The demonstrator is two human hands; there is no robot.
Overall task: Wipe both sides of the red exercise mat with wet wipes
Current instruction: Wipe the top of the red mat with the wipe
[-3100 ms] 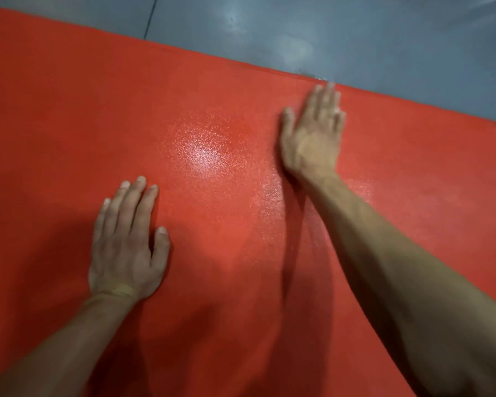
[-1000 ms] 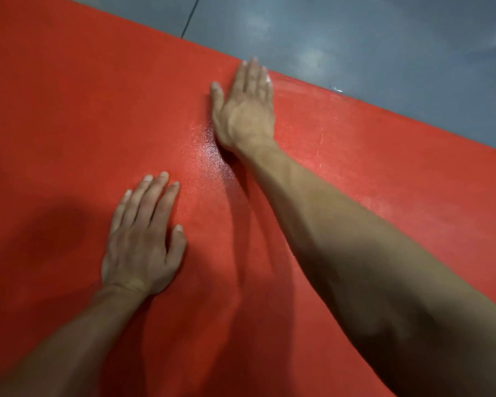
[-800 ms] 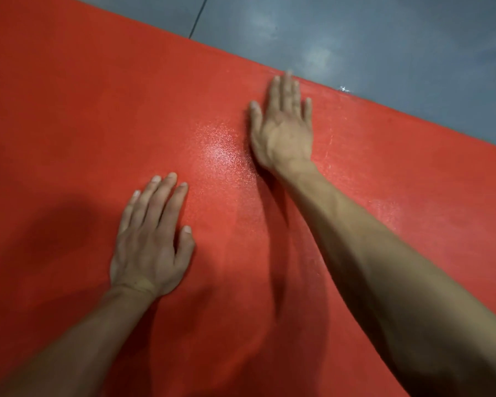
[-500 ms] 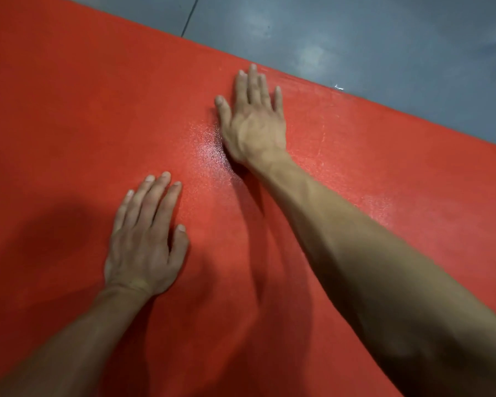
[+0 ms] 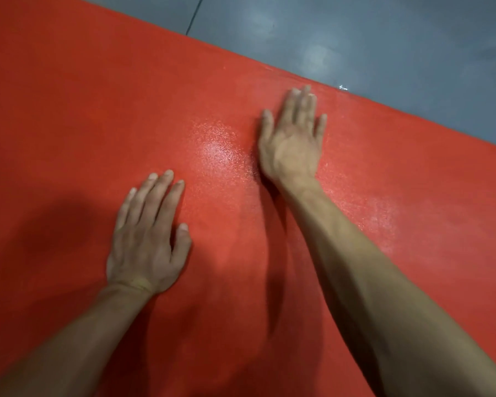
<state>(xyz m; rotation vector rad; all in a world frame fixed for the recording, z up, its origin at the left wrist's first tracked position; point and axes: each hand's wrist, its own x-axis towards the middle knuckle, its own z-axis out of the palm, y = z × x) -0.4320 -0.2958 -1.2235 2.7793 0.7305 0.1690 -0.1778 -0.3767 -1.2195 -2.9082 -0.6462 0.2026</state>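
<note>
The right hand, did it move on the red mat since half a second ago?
Yes. The right hand slid rightward along the mat's far edge, toward the small white speck on the floor.

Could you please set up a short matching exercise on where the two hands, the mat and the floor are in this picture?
Things:
1. left hand
2. right hand
3. red mat
4. grey floor

Places:
A. lies beyond the mat's far edge
B. flat on the mat, nearer the person
C. flat on the mat, close to its far edge
D. lies under both hands

Pairs: 1-B, 2-C, 3-D, 4-A
</note>
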